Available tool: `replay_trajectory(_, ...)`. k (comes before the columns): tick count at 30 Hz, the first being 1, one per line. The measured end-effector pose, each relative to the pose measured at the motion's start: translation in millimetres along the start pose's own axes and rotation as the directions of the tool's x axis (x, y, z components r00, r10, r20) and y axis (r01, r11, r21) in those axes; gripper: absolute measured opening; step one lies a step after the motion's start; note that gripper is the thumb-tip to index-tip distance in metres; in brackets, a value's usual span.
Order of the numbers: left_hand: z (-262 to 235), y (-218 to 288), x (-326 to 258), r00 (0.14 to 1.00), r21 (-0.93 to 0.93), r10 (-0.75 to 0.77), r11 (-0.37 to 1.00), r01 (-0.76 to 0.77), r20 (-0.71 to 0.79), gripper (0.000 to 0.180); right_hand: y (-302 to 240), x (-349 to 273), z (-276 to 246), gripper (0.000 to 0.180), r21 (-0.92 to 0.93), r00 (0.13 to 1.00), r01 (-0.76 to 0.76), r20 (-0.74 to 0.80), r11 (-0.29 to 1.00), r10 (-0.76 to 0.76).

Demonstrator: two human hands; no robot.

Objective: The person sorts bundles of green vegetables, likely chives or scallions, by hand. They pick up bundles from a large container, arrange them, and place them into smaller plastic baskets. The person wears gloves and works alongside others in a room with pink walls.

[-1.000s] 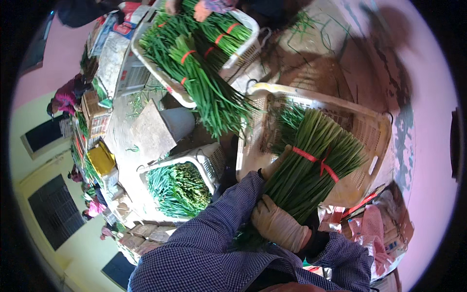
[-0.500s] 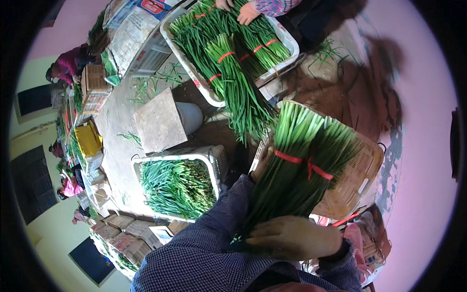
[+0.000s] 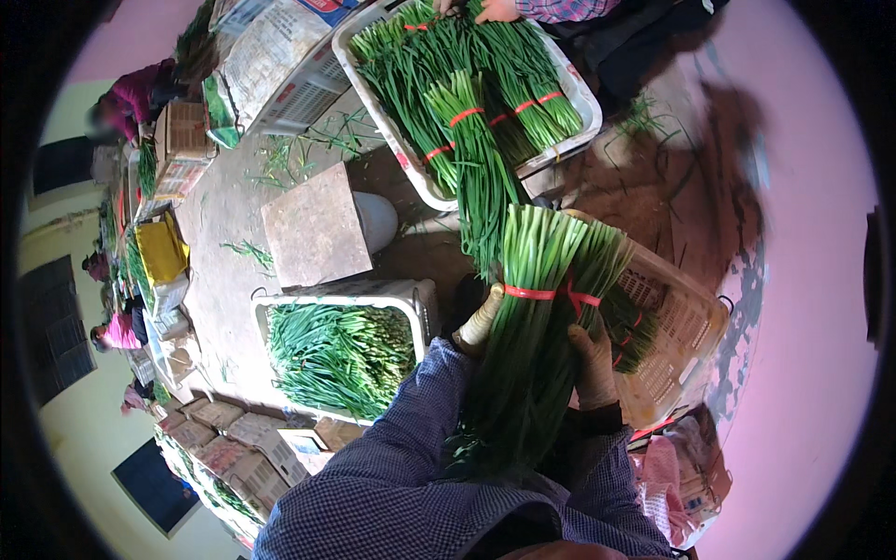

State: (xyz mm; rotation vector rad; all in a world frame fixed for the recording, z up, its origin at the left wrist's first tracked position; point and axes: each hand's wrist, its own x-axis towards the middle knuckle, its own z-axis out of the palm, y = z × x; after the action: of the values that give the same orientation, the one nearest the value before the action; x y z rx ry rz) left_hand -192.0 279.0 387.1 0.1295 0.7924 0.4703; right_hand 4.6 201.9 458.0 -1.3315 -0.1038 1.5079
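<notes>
Pink wall (image 3: 812, 280) curving down the right of the frame, pale floor (image 3: 219, 210) spreading through the middle left. Clasps the held greens (image 3: 527, 350) at the centre of the frame, pale cut ends toward the top, red bands (image 3: 529, 292) around the stalks. Grips from both sides: left hand (image 3: 479, 324) against the left edge, thumb by a band; right hand (image 3: 595, 369) closed on the right edge, thumb up. Cannot tell how the hidden fingers lie. Right of centre, just beyond, tan crate (image 3: 695, 327) with a banded bunch (image 3: 630, 341) inside. At upper centre, white crate (image 3: 590, 112) full of banded greens (image 3: 462, 112), with another person's hand (image 3: 499, 9) near the top edge. Left of centre, board (image 3: 313, 229) beside a bucket (image 3: 376, 224); below, smaller crate (image 3: 327, 301) of loose greens (image 3: 336, 359).
</notes>
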Motion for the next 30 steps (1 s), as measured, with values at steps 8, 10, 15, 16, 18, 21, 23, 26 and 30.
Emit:
replay_trajectory(8, -4.6, 21.4, -9.3, 0.997, -0.056, 0.070, 0.996, -0.068, 0.023, 0.101, -10.0, 32.9, 37.1, 0.059, -0.125, 1.000, 0.014, 0.011, 0.992, -0.013)
replay_trajectory(10, -6.6, 23.1, -11.1, 0.997, -0.087, 0.079, 0.993, -0.080, -0.017, 0.099, -9.5, 42.2, 48.6, 0.059, -0.198, 0.999, 0.051, 0.005, 0.979, -0.051)
replay_trajectory(15, -14.3, 30.9, -15.8, 0.996, -0.201, 0.059, 0.977, -0.072, -0.066, 0.096, -6.2, 59.8, 54.7, 0.058, -0.333, 0.998, 0.047, 0.064, 0.942, -0.027)
replay_trajectory(16, -15.0, 31.4, -17.7, 0.997, -0.249, 0.049, 0.967, -0.063, -0.062, 0.096, -5.7, 62.4, 56.1, 0.056, -0.348, 0.997, 0.049, 0.070, 0.936, -0.026)
replay_trajectory(18, -12.9, 37.4, -24.5, 0.993, -0.206, 0.093, 0.973, -0.107, -0.076, 0.097, -9.3, 69.4, 60.6, 0.053, -0.400, 0.997, 0.035, 0.082, 0.916, -0.002)
replay_trajectory(21, -16.3, 39.9, -27.2, 0.989, -0.182, 0.133, 0.973, -0.142, -0.059, 0.094, -16.7, 77.1, 66.7, 0.051, -0.458, 0.996, 0.008, 0.083, 0.889, 0.034)
replay_trajectory(23, -3.9, 46.9, -30.0, 0.990, -0.175, 0.139, 0.974, -0.143, -0.036, 0.092, -13.9, 82.6, 62.9, 0.052, -0.490, 0.995, 0.039, 0.098, 0.871, 0.011)
replay_trajectory(26, -0.7, 45.8, -30.5, 0.993, -0.223, 0.115, 0.968, -0.118, -0.024, 0.088, -12.5, 83.0, 64.9, 0.055, -0.459, 0.997, 0.008, 0.069, 0.888, 0.027)
replay_trajectory(30, -11.6, 32.9, -18.9, 0.997, -0.214, 0.074, 0.974, -0.069, 0.016, 0.084, -3.3, 85.4, 55.1, 0.056, -0.467, 0.999, -0.006, 0.034, 0.884, 0.025)
